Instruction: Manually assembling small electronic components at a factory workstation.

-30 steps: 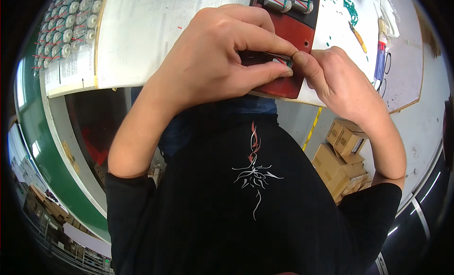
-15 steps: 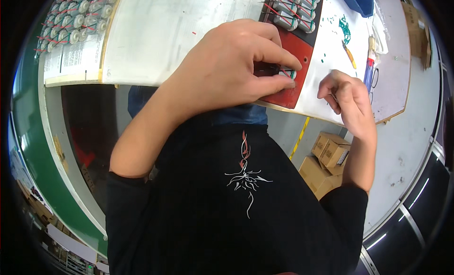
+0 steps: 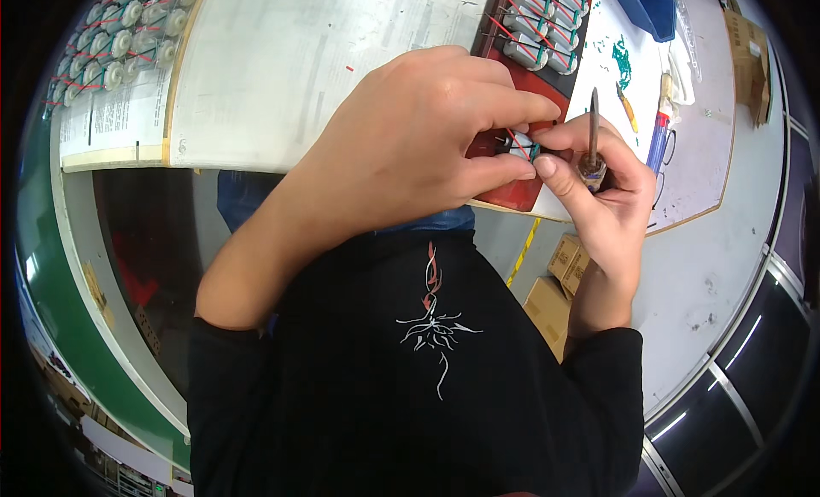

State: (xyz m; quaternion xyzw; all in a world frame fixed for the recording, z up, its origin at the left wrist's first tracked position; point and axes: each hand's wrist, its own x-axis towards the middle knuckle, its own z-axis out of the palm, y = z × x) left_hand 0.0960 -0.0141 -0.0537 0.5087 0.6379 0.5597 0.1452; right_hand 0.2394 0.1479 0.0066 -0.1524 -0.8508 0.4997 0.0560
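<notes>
My left hand (image 3: 418, 125) reaches across from the left, its thumb and fingers closed on the sides of a small silver motor (image 3: 520, 145) with a red wire. The motor rests over a red board (image 3: 515, 196) at the table's front edge. My right hand (image 3: 617, 179) meets it from the right, thumb and forefinger pinching at the motor's right end, where a bit of green shows. Tucked in the same hand is a screwdriver-like tool (image 3: 594, 125), its pointed metal shaft sticking up. What the right fingertips pinch is too small to make out.
Several wired motors (image 3: 538, 36) stand in rows on the board's far part. More motors with white wheels (image 3: 120, 44) sit at the far left. Green scraps (image 3: 622, 66), a yellow-handled tool (image 3: 629, 110), a blue bin (image 3: 645, 10) and glasses (image 3: 662, 168) lie right.
My right hand has moved left to the motor's end, and the tool's metal shaft now shows upright in it. The left hand keeps its hold on the motor.
</notes>
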